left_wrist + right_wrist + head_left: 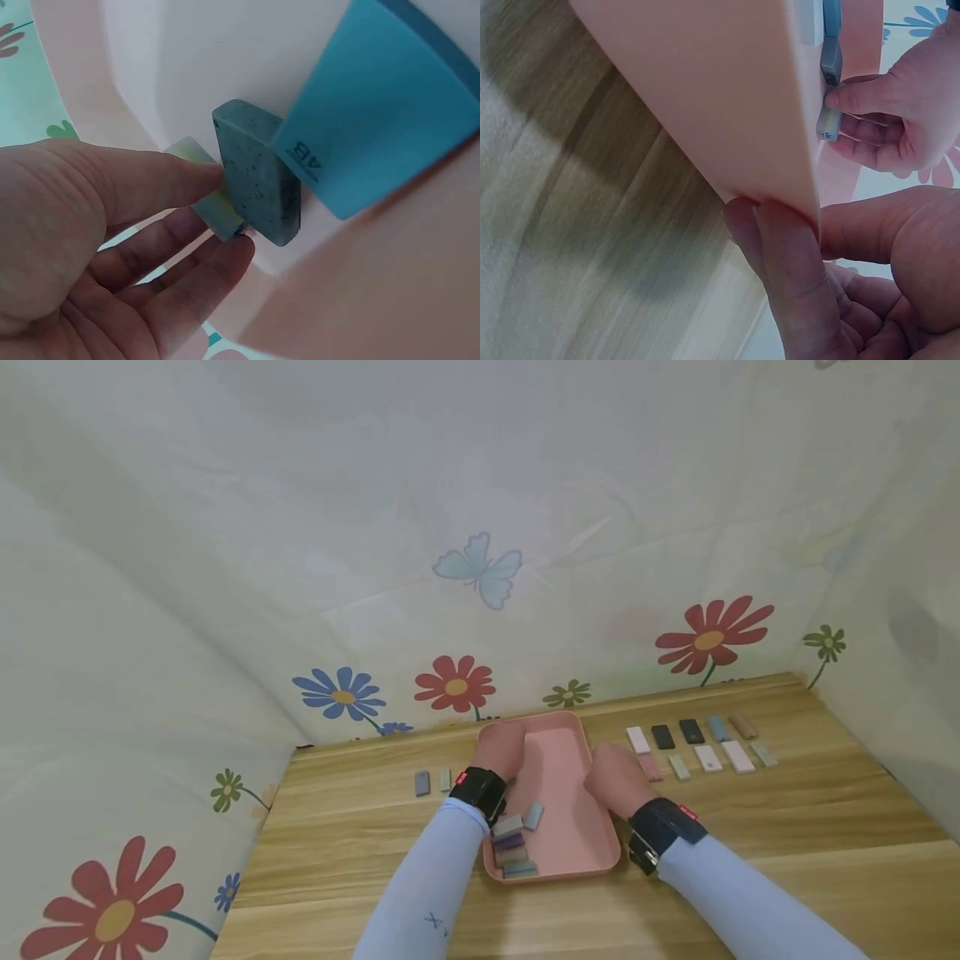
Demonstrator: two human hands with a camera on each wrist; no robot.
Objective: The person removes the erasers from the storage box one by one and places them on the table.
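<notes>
A pink tray lies on the wooden table. At its far left corner my left hand pinches a small pale green-yellow eraser between thumb and fingers. Right beside that eraser, a dark speckled grey-green eraser stands against the tray, and a blue eraser marked 4B follows it. My right hand grips the tray's right wall, thumb inside and fingers outside. Several more erasers, among them a purple one and a light blue-grey one, lie in the tray's near left part.
Right of the tray, several erasers stand in two rows, including a black one, a white one and a brown one. Left of it lie a grey-blue eraser and a pale green one. A flowered curtain hangs behind the table.
</notes>
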